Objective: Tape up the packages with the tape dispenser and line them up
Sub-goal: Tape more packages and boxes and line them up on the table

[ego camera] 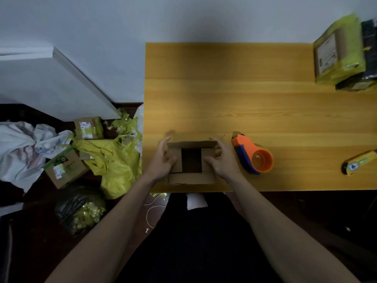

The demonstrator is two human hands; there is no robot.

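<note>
A small cardboard box point(191, 178) stands near the front edge of the wooden table point(234, 103), its top flaps partly folded in and a dark gap showing in the middle. My left hand point(163, 160) presses on the box's left flap with relaxed fingers. My right hand point(222, 158) presses on the right flap the same way. An orange and blue tape dispenser point(253, 156) lies on the table just right of my right hand, untouched. Two taped packages, one wrapped in yellow-green tape point(338, 52) and a dark one point(367, 58), stand together at the table's far right corner.
A yellow utility knife point(359, 162) lies near the right front edge. On the floor to the left are cardboard boxes point(65, 168), a yellow bag point(114, 166), a white cloth bundle point(22, 148), a black bag point(77, 205) and scraps of yellow tape.
</note>
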